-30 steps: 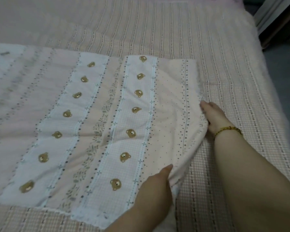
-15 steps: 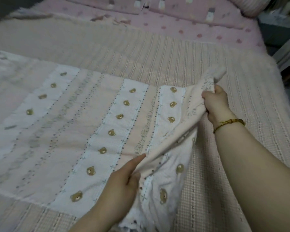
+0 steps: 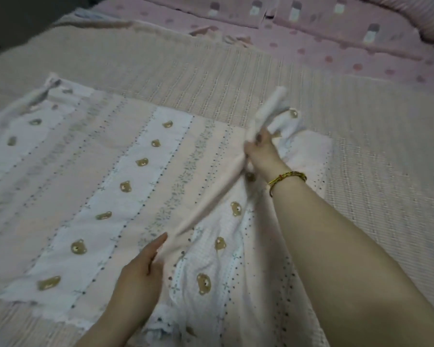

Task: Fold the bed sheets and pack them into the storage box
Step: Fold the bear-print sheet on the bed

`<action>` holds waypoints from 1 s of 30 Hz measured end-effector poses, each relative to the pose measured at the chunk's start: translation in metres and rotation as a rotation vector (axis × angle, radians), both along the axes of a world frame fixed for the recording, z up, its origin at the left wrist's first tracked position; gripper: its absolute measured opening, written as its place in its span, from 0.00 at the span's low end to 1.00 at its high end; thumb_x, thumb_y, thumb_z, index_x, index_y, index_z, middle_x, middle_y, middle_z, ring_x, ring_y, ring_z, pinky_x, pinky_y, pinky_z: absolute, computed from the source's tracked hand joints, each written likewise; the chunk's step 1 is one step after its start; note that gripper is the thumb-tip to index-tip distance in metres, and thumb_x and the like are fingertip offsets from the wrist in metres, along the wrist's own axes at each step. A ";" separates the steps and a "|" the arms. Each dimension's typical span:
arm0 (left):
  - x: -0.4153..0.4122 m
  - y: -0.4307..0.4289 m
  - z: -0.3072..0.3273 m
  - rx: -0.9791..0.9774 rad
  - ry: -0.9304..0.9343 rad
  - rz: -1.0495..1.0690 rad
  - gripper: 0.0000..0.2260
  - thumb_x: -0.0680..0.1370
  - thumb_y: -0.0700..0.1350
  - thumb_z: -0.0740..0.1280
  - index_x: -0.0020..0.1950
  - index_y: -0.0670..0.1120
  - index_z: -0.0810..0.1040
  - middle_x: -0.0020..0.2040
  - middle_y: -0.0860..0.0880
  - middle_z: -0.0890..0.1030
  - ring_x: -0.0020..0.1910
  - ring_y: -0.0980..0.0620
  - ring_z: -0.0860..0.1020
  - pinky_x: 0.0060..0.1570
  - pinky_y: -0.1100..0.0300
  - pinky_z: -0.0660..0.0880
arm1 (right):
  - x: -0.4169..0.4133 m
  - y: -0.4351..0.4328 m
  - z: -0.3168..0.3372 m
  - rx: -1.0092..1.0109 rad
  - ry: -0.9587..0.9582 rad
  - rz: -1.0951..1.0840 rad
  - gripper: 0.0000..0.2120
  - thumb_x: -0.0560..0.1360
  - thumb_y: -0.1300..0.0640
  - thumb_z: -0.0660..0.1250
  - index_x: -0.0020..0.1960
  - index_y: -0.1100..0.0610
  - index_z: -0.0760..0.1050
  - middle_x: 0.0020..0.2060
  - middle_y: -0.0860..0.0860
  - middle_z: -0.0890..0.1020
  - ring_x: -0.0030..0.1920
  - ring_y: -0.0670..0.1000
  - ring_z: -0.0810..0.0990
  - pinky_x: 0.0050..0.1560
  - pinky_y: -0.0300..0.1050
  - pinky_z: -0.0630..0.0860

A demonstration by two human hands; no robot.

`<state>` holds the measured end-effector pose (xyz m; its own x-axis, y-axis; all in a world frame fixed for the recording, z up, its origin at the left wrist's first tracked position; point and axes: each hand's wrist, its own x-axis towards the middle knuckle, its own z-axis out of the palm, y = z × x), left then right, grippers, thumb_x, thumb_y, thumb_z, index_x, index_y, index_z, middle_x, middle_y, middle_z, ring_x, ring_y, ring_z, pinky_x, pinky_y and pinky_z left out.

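A pale pink and white bed sheet (image 3: 105,186) with rows of brown bear faces lies spread across the bed. Its right edge is lifted into a taut fold running between my two hands. My right hand (image 3: 263,156), with a gold bracelet on the wrist, grips the far end of that raised edge, and a bunched corner sticks up above the fingers. Near the front, my left hand (image 3: 140,274) pinches the near end of the same edge between thumb and fingers. No storage box is in view.
Under the sheet lies a beige woven bed cover (image 3: 376,176), stretching to the right and to the back. A pink dotted blanket (image 3: 336,43) lies across the head of the bed, with a striped pillow (image 3: 421,13) at the top right corner.
Both hands took hold of the sheet's right edge, lifted it off the bed and carried it leftward over the sheet. The view has tilted up toward the head of the bed.
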<state>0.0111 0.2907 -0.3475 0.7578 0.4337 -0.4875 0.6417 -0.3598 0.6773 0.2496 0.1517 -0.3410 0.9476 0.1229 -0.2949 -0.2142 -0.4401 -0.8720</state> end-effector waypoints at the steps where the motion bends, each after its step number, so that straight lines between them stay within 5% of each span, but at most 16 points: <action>1: -0.001 0.016 -0.014 0.043 0.055 0.021 0.17 0.81 0.41 0.54 0.69 0.54 0.67 0.56 0.52 0.79 0.41 0.52 0.76 0.38 0.63 0.72 | -0.006 0.013 -0.014 -0.065 0.088 0.121 0.28 0.80 0.58 0.55 0.76 0.53 0.47 0.71 0.52 0.63 0.68 0.58 0.67 0.66 0.50 0.67; 3: -0.006 0.030 -0.033 0.074 0.177 0.020 0.17 0.82 0.45 0.55 0.71 0.49 0.66 0.66 0.44 0.74 0.59 0.43 0.75 0.57 0.55 0.71 | -0.020 0.020 -0.042 -0.286 0.156 0.318 0.25 0.80 0.56 0.55 0.75 0.52 0.52 0.70 0.49 0.65 0.68 0.58 0.67 0.67 0.53 0.65; 5: -0.010 0.030 -0.043 0.027 0.235 -0.037 0.21 0.80 0.53 0.56 0.72 0.48 0.64 0.71 0.47 0.68 0.67 0.47 0.69 0.64 0.57 0.65 | -0.035 0.013 -0.061 -0.572 0.096 0.409 0.19 0.79 0.55 0.55 0.69 0.50 0.61 0.66 0.49 0.68 0.68 0.55 0.64 0.67 0.50 0.59; 8: -0.012 0.020 -0.049 0.004 0.265 -0.052 0.25 0.77 0.56 0.61 0.71 0.48 0.64 0.67 0.48 0.72 0.64 0.48 0.72 0.59 0.58 0.68 | -0.055 -0.008 -0.072 -0.914 0.047 0.438 0.28 0.80 0.47 0.52 0.76 0.51 0.47 0.76 0.51 0.46 0.76 0.54 0.44 0.73 0.55 0.42; 11: -0.013 0.018 -0.055 0.049 0.264 -0.055 0.20 0.77 0.51 0.64 0.67 0.47 0.68 0.60 0.47 0.77 0.53 0.48 0.74 0.48 0.60 0.68 | -0.072 -0.032 -0.075 -0.987 0.056 0.272 0.32 0.79 0.43 0.53 0.76 0.51 0.43 0.76 0.53 0.41 0.75 0.55 0.40 0.72 0.60 0.37; 18: -0.031 0.026 -0.046 0.096 0.158 -0.055 0.06 0.78 0.46 0.63 0.54 0.50 0.71 0.37 0.58 0.71 0.36 0.55 0.69 0.31 0.67 0.63 | -0.108 -0.078 -0.083 -0.706 0.101 -0.220 0.38 0.76 0.45 0.61 0.76 0.55 0.42 0.76 0.56 0.43 0.75 0.56 0.43 0.72 0.58 0.43; 23: -0.035 0.008 -0.053 0.174 0.298 -0.070 0.12 0.79 0.46 0.60 0.60 0.44 0.69 0.54 0.41 0.78 0.44 0.45 0.73 0.39 0.58 0.65 | -0.142 -0.110 -0.082 -0.376 0.082 -0.401 0.38 0.74 0.52 0.66 0.76 0.59 0.48 0.74 0.57 0.56 0.73 0.56 0.57 0.73 0.50 0.55; 28: -0.021 -0.023 -0.050 0.348 0.170 -0.066 0.29 0.77 0.51 0.62 0.75 0.46 0.55 0.71 0.43 0.67 0.65 0.41 0.70 0.58 0.50 0.70 | -0.182 -0.124 -0.074 -0.111 0.191 -0.431 0.36 0.75 0.56 0.67 0.75 0.57 0.49 0.71 0.55 0.63 0.68 0.53 0.66 0.65 0.40 0.62; 30: -0.016 -0.036 -0.054 0.357 0.170 -0.095 0.32 0.77 0.52 0.63 0.76 0.48 0.51 0.72 0.43 0.65 0.65 0.41 0.71 0.57 0.50 0.70 | -0.205 -0.125 -0.071 -0.030 0.266 -0.417 0.35 0.75 0.58 0.67 0.75 0.57 0.51 0.69 0.54 0.66 0.62 0.48 0.68 0.58 0.35 0.63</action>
<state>-0.0052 0.2550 -0.4012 0.7244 0.5300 -0.4408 0.6861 -0.6165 0.3863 0.0451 0.0266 -0.4115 0.8058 -0.2632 -0.5305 -0.5907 -0.2939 -0.7515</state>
